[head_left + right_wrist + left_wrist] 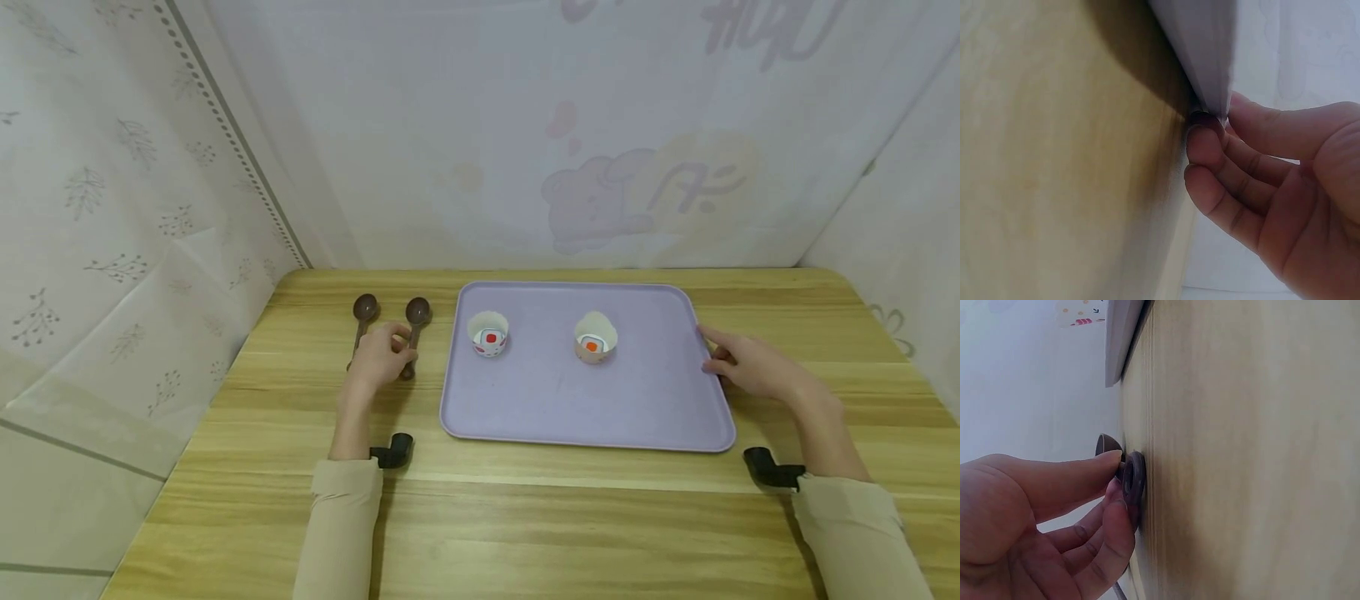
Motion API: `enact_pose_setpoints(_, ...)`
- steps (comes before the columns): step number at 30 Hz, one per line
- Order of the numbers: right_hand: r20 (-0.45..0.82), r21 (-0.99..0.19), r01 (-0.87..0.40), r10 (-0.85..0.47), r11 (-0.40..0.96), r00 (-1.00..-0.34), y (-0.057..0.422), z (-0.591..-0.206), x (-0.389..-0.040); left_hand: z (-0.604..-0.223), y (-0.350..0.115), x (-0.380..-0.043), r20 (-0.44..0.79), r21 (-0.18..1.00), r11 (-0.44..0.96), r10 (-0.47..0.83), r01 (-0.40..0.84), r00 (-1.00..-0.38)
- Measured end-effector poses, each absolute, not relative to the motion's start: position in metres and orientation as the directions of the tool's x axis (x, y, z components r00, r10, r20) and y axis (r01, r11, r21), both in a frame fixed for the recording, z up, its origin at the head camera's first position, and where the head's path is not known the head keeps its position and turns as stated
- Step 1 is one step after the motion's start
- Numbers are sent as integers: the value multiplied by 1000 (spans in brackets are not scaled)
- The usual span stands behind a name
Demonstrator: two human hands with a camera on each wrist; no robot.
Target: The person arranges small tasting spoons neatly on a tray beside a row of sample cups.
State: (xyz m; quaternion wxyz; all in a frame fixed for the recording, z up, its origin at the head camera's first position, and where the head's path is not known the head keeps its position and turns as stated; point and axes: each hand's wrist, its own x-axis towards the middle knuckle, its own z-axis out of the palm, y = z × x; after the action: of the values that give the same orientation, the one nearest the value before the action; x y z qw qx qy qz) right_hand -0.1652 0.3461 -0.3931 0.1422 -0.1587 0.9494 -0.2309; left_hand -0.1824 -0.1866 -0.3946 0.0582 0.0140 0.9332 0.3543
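My left hand (381, 354) pinches the handle of a dark brown spoon (417, 311), the one nearer the tray. In the left wrist view, thumb and fingertips close on the handle of that spoon (1135, 487) just by its looped end, close to the tabletop. A second brown spoon (365, 307) lies to its left, its handle partly hidden by the hand. At the right side of a lilac tray (525, 408), my right hand (753, 364) grips the rim, thumb above and fingers below, as the right wrist view of the tray (1204, 56) shows.
On the tray stand two paper cups, the left cup (488, 322) with a red-centred piece inside and the right cup (596, 323) with an orange-centred one. The wooden table (525, 525) meets a printed curtain (450, 150) at its back edge.
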Motion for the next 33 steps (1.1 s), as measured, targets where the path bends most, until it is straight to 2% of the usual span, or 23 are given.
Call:
enact_pose_setpoints(17,-204,-490,-221,-358,843,-911,347,-395,-166,-391,-185,-180,-142,668,742,56,-54,-988)
enact_pose_setpoints(33,-206,-489,-222,-359,844,-910,346,-394,-166,-386,-184,-178,-126,699,712,28,-68,-992)
